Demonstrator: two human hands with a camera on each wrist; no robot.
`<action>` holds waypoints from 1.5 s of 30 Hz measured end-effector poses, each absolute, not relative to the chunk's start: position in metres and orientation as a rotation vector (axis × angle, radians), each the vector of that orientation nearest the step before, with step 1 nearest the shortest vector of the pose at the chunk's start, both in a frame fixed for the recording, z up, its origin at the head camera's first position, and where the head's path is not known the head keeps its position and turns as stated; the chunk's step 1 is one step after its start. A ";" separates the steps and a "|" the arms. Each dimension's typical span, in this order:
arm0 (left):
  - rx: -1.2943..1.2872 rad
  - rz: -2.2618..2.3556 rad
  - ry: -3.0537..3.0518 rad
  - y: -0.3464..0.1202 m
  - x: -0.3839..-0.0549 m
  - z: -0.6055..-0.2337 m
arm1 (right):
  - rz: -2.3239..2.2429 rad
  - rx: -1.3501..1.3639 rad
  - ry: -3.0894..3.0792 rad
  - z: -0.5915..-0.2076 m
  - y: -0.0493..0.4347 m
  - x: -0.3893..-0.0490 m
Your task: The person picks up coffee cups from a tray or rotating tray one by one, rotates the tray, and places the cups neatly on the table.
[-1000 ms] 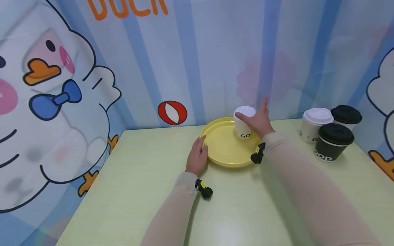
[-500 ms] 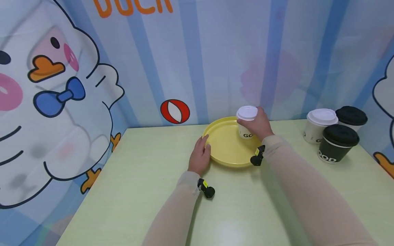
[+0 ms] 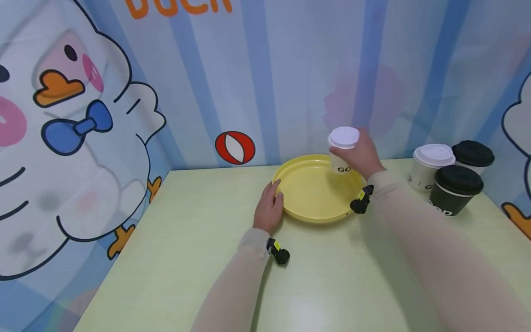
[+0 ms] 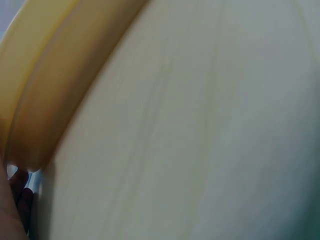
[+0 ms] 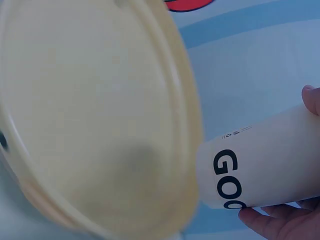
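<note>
My right hand [image 3: 362, 154] grips a white paper cup [image 3: 340, 165] with a white lid, its thumb and fingers around the upper part. Held upright over the right rear of a round yellow plate [image 3: 307, 198], the cup casts a shadow on it. In the right wrist view, black "GOO" lettering shows near the bottom of the cup [image 5: 260, 160], beside the rim of the plate [image 5: 182, 100]. My left hand [image 3: 268, 210] rests against the plate's left rim, its fingers fairly straight. In the left wrist view, only part of that hand [image 4: 20, 200] appears below the plate's edge.
At the right rear of the pale table [image 3: 207, 258] stand a white cup [image 3: 423, 177] with a white lid, a black cup [image 3: 450, 200] with a black lid and, behind them, a white cup with a black lid [image 3: 474, 153]. A printed duck backdrop [image 3: 290, 83] rises behind the table.
My right hand, spread beside the cup one second ago, closed around it and has since lifted it up and to the right from the plate. The left hand has stayed at the rim.
</note>
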State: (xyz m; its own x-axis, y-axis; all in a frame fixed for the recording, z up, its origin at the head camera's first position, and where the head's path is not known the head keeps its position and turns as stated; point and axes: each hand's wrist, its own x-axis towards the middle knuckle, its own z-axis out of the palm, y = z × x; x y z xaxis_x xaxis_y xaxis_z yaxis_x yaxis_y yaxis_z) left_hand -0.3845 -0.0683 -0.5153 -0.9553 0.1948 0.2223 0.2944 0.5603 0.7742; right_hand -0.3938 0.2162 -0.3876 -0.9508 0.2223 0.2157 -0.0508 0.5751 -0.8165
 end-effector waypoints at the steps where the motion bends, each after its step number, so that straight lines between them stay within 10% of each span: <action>1: -0.422 -1.356 -2.675 -0.068 -0.385 -0.515 | 1.306 -0.145 -2.511 -0.379 0.222 -0.391; 18: -0.416 -1.378 -2.674 -0.066 -0.380 -0.511 | 1.120 -0.459 -2.522 -0.269 0.351 -0.310; 45: -0.413 -1.392 -2.675 -0.067 -0.382 -0.513 | 0.858 -0.766 -2.328 -0.355 0.459 -0.231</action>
